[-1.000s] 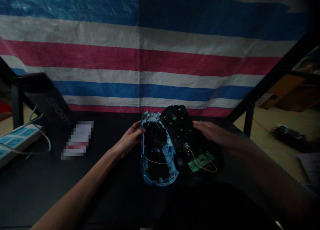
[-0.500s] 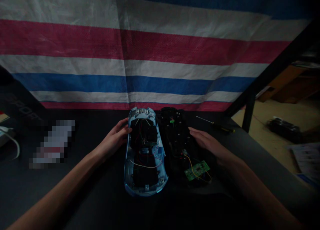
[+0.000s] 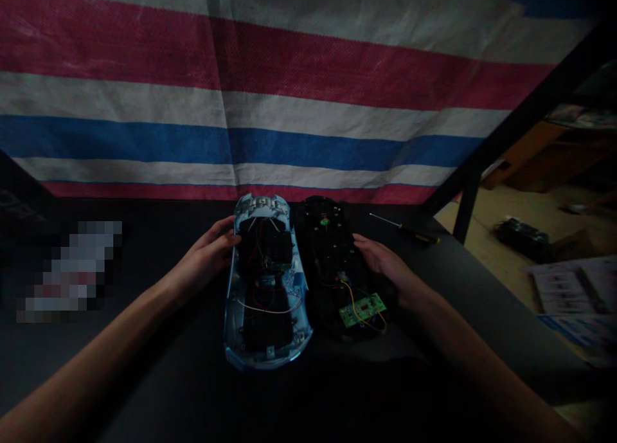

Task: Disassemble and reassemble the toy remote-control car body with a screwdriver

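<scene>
A light blue toy car body shell (image 3: 266,285) lies upside down on the dark table, its wiring showing inside. Beside it on the right lies the black chassis (image 3: 329,263) with a small green circuit board (image 3: 362,309) hanging off on yellow wires. My left hand (image 3: 208,255) grips the shell's left edge, fingers curled on it. My right hand (image 3: 385,266) rests against the chassis's right side with fingers stretched along it.
A thin screwdriver (image 3: 409,231) lies on the table behind my right hand. A striped red, white and blue tarp (image 3: 270,102) hangs behind the table. A black frame leg (image 3: 465,211) stands at the right, with boxes and papers on the floor beyond.
The view has shifted right and tilted down, so the power strip at the left has left the picture and the screwdriver shows. Both hands stay on the car parts.
</scene>
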